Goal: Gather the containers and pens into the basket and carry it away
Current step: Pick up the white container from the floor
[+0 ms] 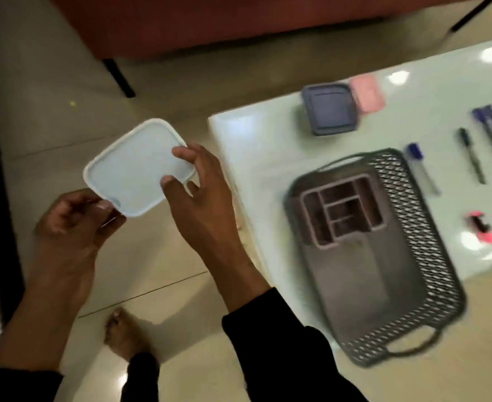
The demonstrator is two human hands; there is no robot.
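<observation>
Both hands hold a white-lidded square container [134, 166] out over the floor, left of the table. My left hand [73, 219] grips its near corner; my right hand [201, 195] pinches its right edge. A grey mesh basket [413, 236] lies on the pale table [253, 134], jutting over the near edge, with a brown divided organiser [341, 210] inside it. A grey-lidded container [330, 108] and a pink one [366, 92] sit at the table's far side. Several pens [471, 155] lie to the right of the basket.
A pink and black object [481, 226] lies on the table right of the basket. A reddish sofa [210, 21] on dark legs stands beyond the table. Beige floor tiles spread below the hands, with a bare foot [123, 332] on them.
</observation>
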